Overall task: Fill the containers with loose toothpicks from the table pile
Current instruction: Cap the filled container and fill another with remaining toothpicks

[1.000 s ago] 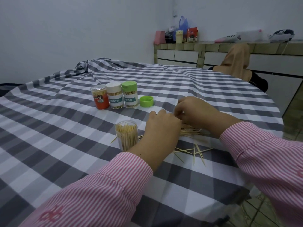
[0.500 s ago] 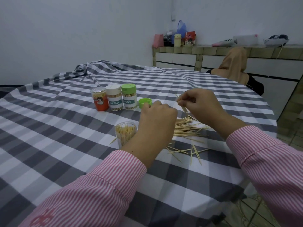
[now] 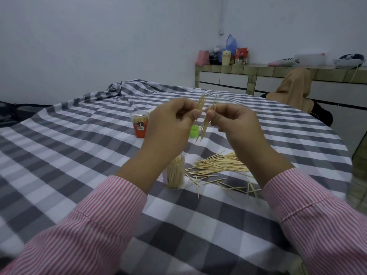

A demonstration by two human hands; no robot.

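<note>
Toothpicks of pale wood, thin and pointed, lie in a loose pile (image 3: 220, 165) on the grey-and-white checked cloth of the desk (image 3: 69, 155), with strays scattered toward the near edge. Both hands are raised above it, close together. The left hand (image 3: 172, 124) pinches a small bundle (image 3: 200, 105); the right hand (image 3: 234, 124) pinches a second bundle (image 3: 208, 120), its points hanging downward.

The clear open container (image 3: 175, 172), already well packed, stands just beside the pile and partly behind the left forearm.

Risks noted:
- Bundles are uneven — loose picks could slip from either pinch and fall to the cloth.
- The container mouth is narrow and crowded; splayed points would likely catch on the rim.
- The left forearm hangs near the container — a careless descent could tip it.

An orange lidded container (image 3: 140, 126) and a green cap (image 3: 194, 131) stand beyond.
</note>
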